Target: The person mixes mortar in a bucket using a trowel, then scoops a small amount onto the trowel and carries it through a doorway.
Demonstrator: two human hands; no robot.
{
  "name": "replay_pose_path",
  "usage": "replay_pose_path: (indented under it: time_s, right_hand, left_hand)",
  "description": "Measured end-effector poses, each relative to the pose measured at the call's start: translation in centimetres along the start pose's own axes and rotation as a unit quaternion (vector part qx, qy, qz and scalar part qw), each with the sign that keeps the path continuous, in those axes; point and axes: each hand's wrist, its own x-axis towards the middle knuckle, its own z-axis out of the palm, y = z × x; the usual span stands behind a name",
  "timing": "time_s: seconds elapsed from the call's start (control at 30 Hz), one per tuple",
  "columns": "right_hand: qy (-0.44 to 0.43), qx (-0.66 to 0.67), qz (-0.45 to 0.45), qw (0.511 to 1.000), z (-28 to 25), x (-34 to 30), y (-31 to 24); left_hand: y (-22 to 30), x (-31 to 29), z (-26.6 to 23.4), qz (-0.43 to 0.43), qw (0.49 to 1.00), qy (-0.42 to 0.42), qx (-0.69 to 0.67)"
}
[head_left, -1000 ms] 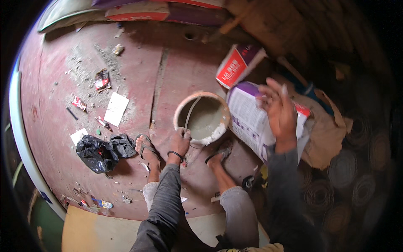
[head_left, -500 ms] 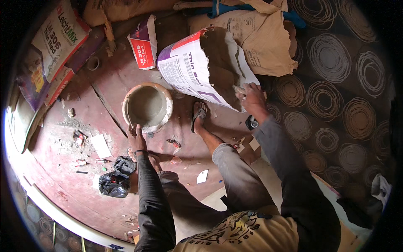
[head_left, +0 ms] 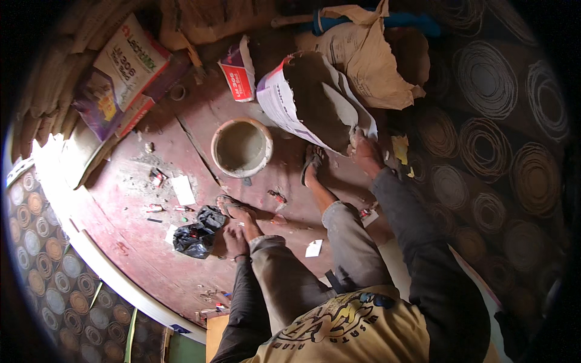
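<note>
A torn white and purple paper bag [head_left: 284, 115] lies open-mouthed at the far middle, with grey powder inside. My right hand [head_left: 365, 152] is closed on its near right rim. My left hand [head_left: 236, 243] is beside my left shin, next to a crumpled black plastic bag [head_left: 192, 240]. Its fingers look curled in, and I see nothing in them. A round clay-coloured bowl [head_left: 268, 158] of grey wet mix stands on the reddish floor, left of my right foot [head_left: 312, 160]. Neither hand touches it.
A brown paper bag [head_left: 363, 66] stands behind the open one. A small torn purple and red bag piece [head_left: 239, 75] stands left of it. A full-looking bag [head_left: 124, 75] leans at far left. Paper scraps [head_left: 183, 190] and litter lie on the floor. Circle-patterned covering [head_left: 484, 78] spreads right.
My left hand has left the bowl's rim and drawn back beside my left shin. My right hand still grips the paper bag's rim. The view has shifted, so the scene sits further right.
</note>
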Motion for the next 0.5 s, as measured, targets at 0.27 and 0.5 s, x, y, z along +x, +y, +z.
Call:
replay_pose_path:
  time_s: [0.27, 0.5]
  right_hand:
    - [0.129, 0.312, -0.009, 0.941, 4.3, 0.6, -3.4]
    - [-0.006, 0.340, -0.154, 0.928, 2.5, 1.9, -4.2]
  left_hand:
    - [26.1, 6.4, 12.9, -0.013, 0.871, -0.249, -0.423]
    - [37.1, 6.5, 18.4, -0.028, 0.811, -0.341, -0.475]
